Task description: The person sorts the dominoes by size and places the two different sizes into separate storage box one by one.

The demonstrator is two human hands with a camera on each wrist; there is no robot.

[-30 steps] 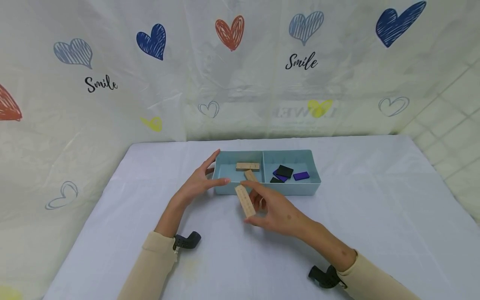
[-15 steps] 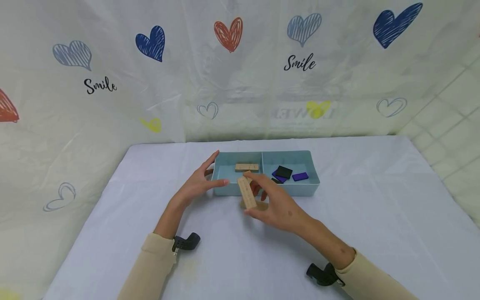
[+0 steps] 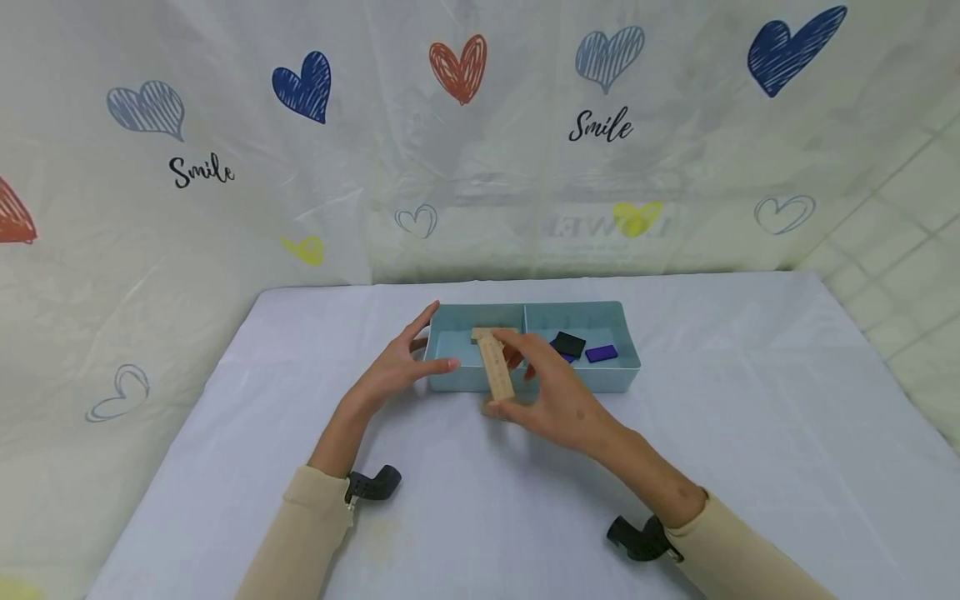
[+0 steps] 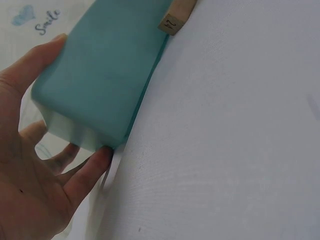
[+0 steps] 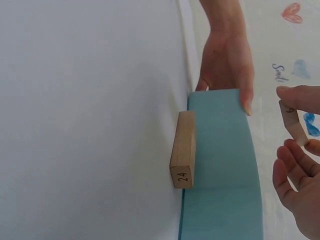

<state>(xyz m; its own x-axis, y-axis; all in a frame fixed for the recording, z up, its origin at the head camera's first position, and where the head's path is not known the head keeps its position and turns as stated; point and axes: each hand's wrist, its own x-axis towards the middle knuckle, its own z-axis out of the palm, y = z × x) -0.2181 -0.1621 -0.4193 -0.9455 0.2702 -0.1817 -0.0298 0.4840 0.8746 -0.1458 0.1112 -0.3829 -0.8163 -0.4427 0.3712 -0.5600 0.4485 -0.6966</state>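
Observation:
My left hand (image 3: pixel 393 371) holds the left end of a pale blue two-compartment box (image 3: pixel 600 380), thumb at the front wall and fingers around the end. In the left wrist view the box (image 4: pixel 105 65) sits between thumb and fingers. My right hand (image 3: pixel 558 400) pinches a wooden block (image 3: pixel 496 371) by its two ends, tilted over the front rim of the left compartment. A "6" marks the end of this block (image 5: pixel 292 120) in the right wrist view. Another wooden block (image 3: pixel 480 333) lies in the left compartment, partly covered by the held one.
A wooden block marked "24" (image 5: pixel 184 145) stands on the table just in front of the box; my right hand mostly hides it in the head view. Black pieces (image 3: pixel 568 344) and purple pieces (image 3: pixel 602 353) lie in the right compartment. White cloth (image 3: pixel 750 433) covers the table.
My right hand has moved forward and up with its block, from in front of the box to over its front rim. The block on the table came into sight behind it. My left hand stays put.

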